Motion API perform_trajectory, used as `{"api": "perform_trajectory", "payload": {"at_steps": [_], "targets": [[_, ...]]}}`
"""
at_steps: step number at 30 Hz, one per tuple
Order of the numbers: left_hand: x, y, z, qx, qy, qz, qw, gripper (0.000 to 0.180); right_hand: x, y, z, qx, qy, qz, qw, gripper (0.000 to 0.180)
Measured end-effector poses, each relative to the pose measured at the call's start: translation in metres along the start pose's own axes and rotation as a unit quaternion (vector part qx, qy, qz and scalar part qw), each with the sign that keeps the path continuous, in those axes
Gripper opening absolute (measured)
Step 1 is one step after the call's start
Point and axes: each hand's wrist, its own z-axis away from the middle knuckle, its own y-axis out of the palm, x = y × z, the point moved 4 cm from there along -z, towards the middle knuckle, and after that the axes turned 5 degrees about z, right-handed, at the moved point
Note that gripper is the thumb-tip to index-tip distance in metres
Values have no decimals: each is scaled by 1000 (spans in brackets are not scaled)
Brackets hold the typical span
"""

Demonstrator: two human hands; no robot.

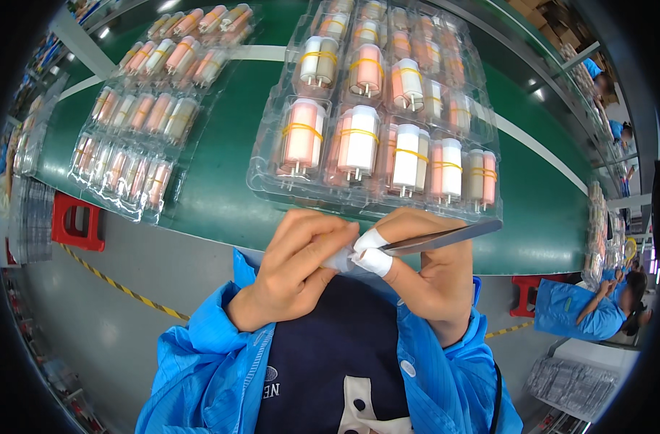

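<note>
In front of my chest, my left hand (294, 267) is closed around a small whitish, translucent piece (338, 261); its kind is mostly hidden by the fingers. Thumb and forefinger of my right hand (424, 271) wear white coverings and pinch metal tweezers (445, 237). The narrow end of the tweezers points left toward the whitish piece, but the fingers hide whether it touches. Just beyond my hands is a clear plastic tray (261, 166) of pink, white and grey cylinders with two-pronged plugs, such as a white one (357, 141), bundled with yellow rubber bands.
Further clear trays (131, 206) of similar cylinders sit on the green work surface (221, 137) to the left. Red stools (91, 235) stand on the grey floor at both sides. At the right, a person in blue (572, 307) works near stacked clear trays (572, 383).
</note>
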Motion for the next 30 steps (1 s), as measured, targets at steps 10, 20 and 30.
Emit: {"api": "perform_trajectory", "payload": {"at_steps": [10, 20, 30], "targets": [[2, -2, 0, -25, -91, 144, 985, 53, -12, 1, 10, -116, -31, -137, 983, 16], [5, -1, 0, -23, -83, 126, 988, 53, -11, 3, 7, -96, -44, -87, 991, 16], [9, -1, 1, -18, -94, 260, 961, 51, -12, -2, 9, -150, -66, -97, 982, 19]]}}
